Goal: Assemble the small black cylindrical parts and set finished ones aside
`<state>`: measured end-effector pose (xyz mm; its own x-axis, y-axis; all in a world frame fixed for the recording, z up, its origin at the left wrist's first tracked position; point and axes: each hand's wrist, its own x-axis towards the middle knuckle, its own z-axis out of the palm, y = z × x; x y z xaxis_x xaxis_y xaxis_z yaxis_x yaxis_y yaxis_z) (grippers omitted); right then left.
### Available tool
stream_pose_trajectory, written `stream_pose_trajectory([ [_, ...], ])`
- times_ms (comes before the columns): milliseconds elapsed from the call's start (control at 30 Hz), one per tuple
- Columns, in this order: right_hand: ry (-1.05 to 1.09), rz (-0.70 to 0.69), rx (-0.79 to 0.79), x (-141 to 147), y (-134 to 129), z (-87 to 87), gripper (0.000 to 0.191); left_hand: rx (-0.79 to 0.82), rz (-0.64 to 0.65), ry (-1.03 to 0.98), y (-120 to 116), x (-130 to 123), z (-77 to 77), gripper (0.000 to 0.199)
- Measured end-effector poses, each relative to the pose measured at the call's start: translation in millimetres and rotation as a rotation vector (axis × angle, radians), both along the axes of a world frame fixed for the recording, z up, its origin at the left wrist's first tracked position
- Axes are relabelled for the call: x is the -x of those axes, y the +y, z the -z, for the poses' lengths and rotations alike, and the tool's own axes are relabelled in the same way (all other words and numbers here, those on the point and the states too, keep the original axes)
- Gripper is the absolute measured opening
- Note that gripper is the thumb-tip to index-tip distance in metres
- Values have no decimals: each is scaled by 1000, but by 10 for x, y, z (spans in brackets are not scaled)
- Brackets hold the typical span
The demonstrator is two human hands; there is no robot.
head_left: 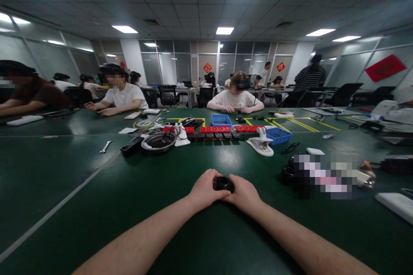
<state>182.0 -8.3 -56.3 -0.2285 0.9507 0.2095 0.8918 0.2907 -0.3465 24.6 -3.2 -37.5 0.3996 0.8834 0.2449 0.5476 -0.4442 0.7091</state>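
Between my two hands is a small black rounded part (223,184) with a round opening on top; its exact kind does not show. My left hand (206,187) closes on its left side, and my right hand (242,191) grips it from the right. Both thumbs meet at the near side of the part, close to the green tabletop (180,232). The fingers on the far side are partly hidden. I cannot tell whether the part rests on the table.
Ahead stand a round metal tray (158,149) with dark cables, a white clip base (261,142), a blue bin (279,136) and red power strips (215,129). A wrench (105,147) lies left. Dark and blurred items (290,172) lie right. A person (237,96) works opposite.
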Motion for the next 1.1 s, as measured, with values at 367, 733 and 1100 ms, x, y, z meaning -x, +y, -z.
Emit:
stream_pose_trajectory([
  [367,303,-357,32,-163,71,6,73,-122,88,-20,54,16,105,35],
  [733,420,-508,495,-219,185,-206,47,-68,126,-81,77,52,128,50],
  [1100,386,-605,605,-286,397,-215,30,-6,192,-75,98,75,37,38],
])
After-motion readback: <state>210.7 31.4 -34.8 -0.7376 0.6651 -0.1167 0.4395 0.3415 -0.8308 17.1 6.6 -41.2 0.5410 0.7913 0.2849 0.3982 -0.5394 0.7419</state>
